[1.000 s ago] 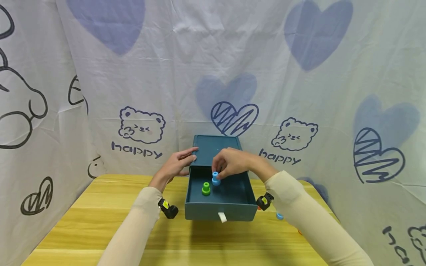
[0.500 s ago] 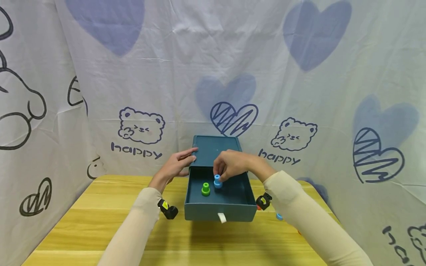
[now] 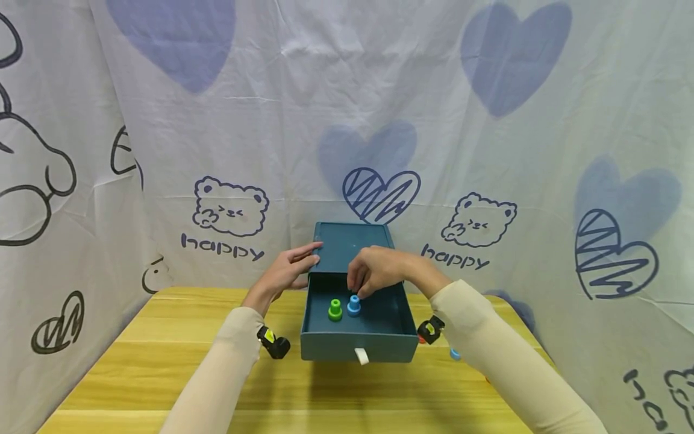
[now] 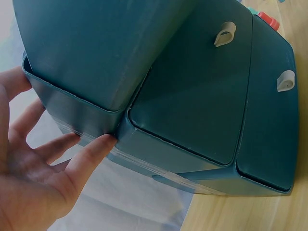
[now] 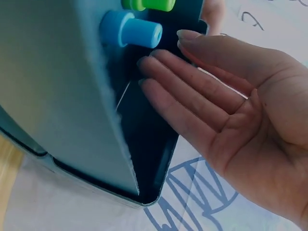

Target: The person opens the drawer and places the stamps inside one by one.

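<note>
A dark teal drawer unit [image 3: 352,246] stands on the table with its top drawer [image 3: 358,348] pulled out. Two stepped plastic pegs, one blue [image 3: 354,306] and one green [image 3: 335,311], stand side by side on the drawer floor. My right hand [image 3: 378,269] hovers just behind the blue peg; in the right wrist view its fingers [image 5: 168,98] are loosely extended and hold nothing, with a gap to the peg. My left hand [image 3: 282,271] touches the unit's left side with spread fingertips, thumb near the top drawer's corner in the left wrist view.
Below the top drawer, two closed drawers show pale loop tabs [image 4: 285,81]. On the wooden table [image 3: 179,355], a red piece [image 3: 422,339] and a blue piece [image 3: 455,354] lie right of the unit, partly behind my right arm. A printed cloth [image 3: 303,90] hangs behind.
The blue peg, pinched by my right hand before, has come down beside the green one and is let go. My left hand has stayed at the unit's side.
</note>
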`<state>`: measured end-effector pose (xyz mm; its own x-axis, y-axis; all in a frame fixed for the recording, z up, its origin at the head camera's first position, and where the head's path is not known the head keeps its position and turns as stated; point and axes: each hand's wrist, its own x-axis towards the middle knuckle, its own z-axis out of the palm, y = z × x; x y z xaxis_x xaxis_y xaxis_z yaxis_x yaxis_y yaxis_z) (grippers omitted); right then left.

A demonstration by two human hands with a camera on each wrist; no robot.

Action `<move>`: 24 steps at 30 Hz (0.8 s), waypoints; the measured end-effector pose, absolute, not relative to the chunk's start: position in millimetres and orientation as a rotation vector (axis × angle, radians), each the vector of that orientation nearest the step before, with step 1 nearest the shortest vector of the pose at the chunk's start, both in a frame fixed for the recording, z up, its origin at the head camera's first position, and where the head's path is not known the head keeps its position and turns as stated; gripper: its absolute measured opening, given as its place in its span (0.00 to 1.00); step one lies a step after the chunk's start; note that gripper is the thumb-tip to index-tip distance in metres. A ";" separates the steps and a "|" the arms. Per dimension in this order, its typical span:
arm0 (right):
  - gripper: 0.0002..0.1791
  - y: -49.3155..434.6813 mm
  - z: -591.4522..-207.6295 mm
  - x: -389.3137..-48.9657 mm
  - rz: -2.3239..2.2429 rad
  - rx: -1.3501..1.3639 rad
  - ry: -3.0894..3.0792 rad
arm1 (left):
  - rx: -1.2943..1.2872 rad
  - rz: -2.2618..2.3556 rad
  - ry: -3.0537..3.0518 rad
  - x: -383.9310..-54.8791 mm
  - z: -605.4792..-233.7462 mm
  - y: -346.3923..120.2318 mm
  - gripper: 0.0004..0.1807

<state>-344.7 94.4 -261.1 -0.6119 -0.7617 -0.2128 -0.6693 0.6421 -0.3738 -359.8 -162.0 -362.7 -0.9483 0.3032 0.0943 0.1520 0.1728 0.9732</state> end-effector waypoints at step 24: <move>0.15 183.9 -261.0 -343.0 -0.796 -1.116 2.523 | 0.442 1.873 2.335 -360.9 -360.7 -159.4 0.31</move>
